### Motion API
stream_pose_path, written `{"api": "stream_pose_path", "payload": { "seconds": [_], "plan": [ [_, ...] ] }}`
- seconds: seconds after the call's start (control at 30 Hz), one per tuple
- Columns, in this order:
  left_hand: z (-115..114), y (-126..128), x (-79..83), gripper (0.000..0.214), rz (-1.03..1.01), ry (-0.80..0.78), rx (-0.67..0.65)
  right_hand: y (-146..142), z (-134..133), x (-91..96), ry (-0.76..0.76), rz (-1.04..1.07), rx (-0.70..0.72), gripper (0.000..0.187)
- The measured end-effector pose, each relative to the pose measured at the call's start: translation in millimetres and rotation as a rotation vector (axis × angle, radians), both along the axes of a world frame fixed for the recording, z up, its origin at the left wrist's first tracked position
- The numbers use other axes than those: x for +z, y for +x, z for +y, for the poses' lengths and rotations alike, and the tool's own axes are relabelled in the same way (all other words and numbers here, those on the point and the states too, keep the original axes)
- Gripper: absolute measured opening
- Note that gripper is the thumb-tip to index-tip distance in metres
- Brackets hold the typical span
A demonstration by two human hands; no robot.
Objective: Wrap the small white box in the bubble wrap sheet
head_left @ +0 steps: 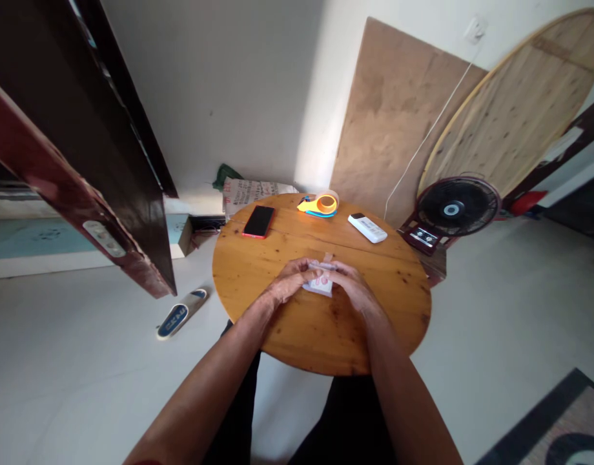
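Over the middle of the round wooden table [287, 329], both my hands hold a small pale box [319, 288] with reddish print on its face. My left hand [294, 279] grips its left side, thumb on top. On the opposite side, my right hand [351, 281] is closed on the box, its thumb also pressing the upper face. A short brownish strip, perhaps tape [328, 257], sticks out beyond the box's far edge. My fingertips hide the far side of the box.
Toward the table's far edge lie a smartphone [259, 221] in a red case, an orange-and-blue tape dispenser [321, 205] and a white remote control [367, 228]. A black fan [452, 208] stands to the right. One slipper [182, 314] lies on the floor by the door [98, 161].
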State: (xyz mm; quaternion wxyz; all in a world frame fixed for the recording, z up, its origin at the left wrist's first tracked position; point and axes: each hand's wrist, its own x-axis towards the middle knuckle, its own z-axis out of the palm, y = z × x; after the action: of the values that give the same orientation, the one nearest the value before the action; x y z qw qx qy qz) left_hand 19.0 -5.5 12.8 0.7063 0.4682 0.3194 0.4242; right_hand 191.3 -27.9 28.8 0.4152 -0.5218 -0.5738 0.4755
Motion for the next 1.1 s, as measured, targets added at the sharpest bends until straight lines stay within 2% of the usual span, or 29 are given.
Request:
{"api": "stream_pose_path", "payload": {
  "seconds": [0.2, 0.4, 0.83, 0.97, 1.1],
  "plan": [
    [1.0, 1.8, -1.4, 0.043, 0.054, 0.021, 0.030, 3.2, 2.3, -2.8, 0.058, -0.094, 0.051, 0.027],
    [1.0, 2.9, -0.1, 0.041, 0.004, 0.009, 0.076, -4.9, -0.7, 1.4, 0.183, -0.230, -0.003, 0.029],
    [2.5, 4.2, -3.6, 0.038, -0.022, 0.004, 0.098, -9.2, 1.6, -9.4, 0.429, -0.267, -0.043, 0.024],
    [1.3, 5.1, -2.4, 0.038, -0.063, 0.004, 0.102, -12.0, -0.9, -7.5, 0.398, -0.227, -0.071, 0.025],
    [-0.1, 6.1, -1.7, 0.048, -0.147, 0.020, 0.067, -11.2, -2.5, -6.7, 0.323, -0.052, -0.178, 0.038]
  ]
}}
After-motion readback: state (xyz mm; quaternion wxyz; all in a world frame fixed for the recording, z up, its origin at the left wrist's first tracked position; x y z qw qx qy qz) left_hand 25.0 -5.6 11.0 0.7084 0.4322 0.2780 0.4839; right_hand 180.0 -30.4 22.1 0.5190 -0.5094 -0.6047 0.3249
